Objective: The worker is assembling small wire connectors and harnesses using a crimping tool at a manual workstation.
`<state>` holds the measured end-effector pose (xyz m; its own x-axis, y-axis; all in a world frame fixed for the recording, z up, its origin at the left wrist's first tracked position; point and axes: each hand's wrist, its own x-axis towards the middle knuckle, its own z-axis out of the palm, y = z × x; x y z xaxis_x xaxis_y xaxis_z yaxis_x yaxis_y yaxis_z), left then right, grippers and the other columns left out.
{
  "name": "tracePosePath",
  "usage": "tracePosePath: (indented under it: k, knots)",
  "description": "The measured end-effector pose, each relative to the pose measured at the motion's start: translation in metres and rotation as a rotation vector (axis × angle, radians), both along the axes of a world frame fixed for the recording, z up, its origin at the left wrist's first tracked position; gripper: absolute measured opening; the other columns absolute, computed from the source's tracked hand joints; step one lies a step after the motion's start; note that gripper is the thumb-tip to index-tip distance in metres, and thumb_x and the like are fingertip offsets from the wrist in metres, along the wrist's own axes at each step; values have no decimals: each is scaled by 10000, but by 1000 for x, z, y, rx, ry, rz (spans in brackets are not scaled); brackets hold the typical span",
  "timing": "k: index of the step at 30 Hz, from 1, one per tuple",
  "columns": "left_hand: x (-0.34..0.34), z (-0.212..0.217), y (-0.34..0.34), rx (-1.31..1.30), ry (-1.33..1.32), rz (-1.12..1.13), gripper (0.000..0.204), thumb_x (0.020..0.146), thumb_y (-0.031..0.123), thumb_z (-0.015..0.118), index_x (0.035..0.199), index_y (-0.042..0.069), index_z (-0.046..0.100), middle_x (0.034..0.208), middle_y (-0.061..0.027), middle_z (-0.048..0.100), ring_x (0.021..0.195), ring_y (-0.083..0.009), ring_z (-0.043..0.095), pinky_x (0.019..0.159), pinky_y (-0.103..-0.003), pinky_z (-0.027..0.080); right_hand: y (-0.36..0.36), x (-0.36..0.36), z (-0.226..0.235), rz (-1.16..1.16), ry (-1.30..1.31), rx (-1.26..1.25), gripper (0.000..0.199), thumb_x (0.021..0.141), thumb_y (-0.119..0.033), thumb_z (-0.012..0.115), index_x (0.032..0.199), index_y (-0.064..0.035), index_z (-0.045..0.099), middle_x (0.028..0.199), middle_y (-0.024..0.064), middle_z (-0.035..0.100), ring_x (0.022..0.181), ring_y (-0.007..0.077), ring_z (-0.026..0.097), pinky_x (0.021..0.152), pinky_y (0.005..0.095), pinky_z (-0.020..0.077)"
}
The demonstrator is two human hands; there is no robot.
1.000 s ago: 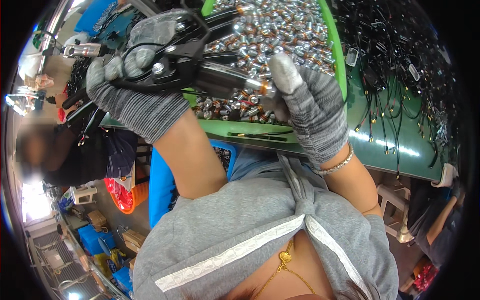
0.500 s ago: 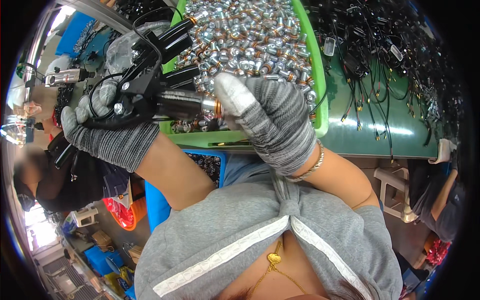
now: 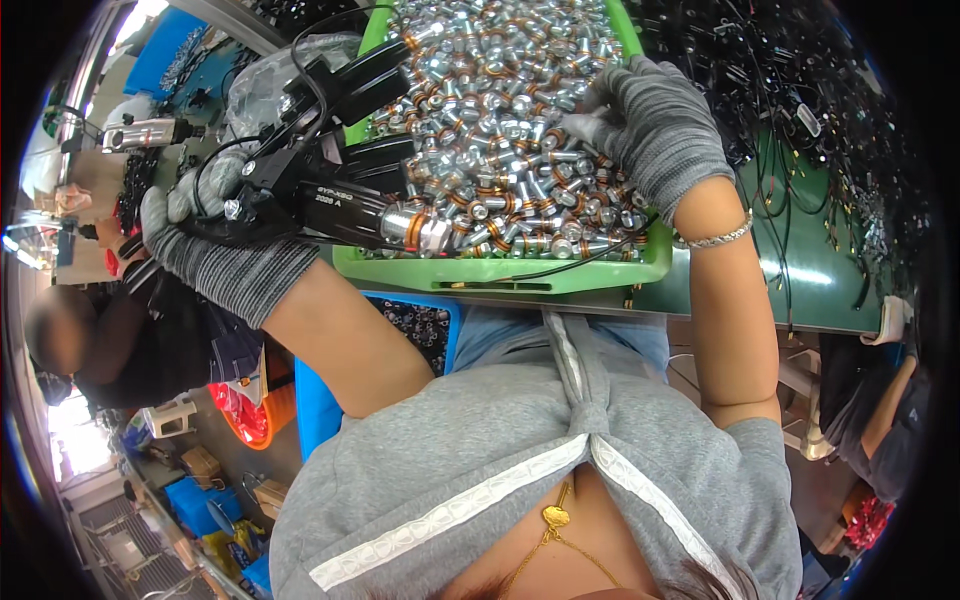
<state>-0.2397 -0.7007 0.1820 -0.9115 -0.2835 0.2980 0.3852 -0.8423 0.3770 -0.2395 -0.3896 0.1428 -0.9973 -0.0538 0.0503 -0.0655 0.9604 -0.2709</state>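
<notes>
My left hand [image 3: 215, 210], in a grey striped glove with pale fingertips, is closed around a black assembly [image 3: 270, 195] of several cylinders with cables. Its nearest black cylinder [image 3: 345, 212] points right over the bin's near edge, with a silver fitting with orange rings [image 3: 415, 228] in its end. My gloved right hand [image 3: 655, 120] is over the right part of a green bin [image 3: 500, 272] full of small silver fittings [image 3: 490, 130]. Its thumb and fingers are bent and apart, touching the heap; nothing shows gripped between them.
On the green table [image 3: 790, 230] to the right lie black cables [image 3: 770, 180] and a dark pile of parts. A clear plastic bag [image 3: 265, 85] is beyond my left hand. Below the table edge stands a blue crate [image 3: 455, 330]. Another person [image 3: 110, 340] is at the far left.
My right hand has left the fitting on the cylinder's end and moved right and away into the heap. The assembly stays in my left hand, and its fitting now shows clearly.
</notes>
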Motion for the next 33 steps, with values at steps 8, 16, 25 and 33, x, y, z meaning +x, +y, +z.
tracePosePath:
  k: [8,16,25,33]
  knots:
    - [-14,-14,-13,19,-123,45,273,837,149,588,598,123,458,557,7,463,483,-139,432,542,-288,423,8,9,-19,186,239,-118,276,828,-328,675,1049,-163,680,953,36,674,989,219,603,961,422,412]
    - [-19,-20,-18,89,-161,-94,248,846,158,585,631,126,466,572,9,441,516,-129,429,516,-278,399,8,6,-15,234,459,-416,267,785,-109,718,1046,-145,674,967,49,682,892,185,647,847,345,529]
    - [-25,-25,-3,158,-145,-232,237,845,157,588,641,125,470,578,14,443,520,-126,428,514,-274,397,-13,23,0,569,488,-1340,257,909,-112,573,1157,-52,552,1025,146,655,1000,246,643,916,388,515]
    - [-24,-27,-1,171,-124,-254,228,844,156,590,650,124,474,583,18,445,523,-123,427,512,-271,394,-43,53,-3,465,576,-1121,288,803,-29,695,1079,-57,616,990,86,683,946,180,642,852,310,509]
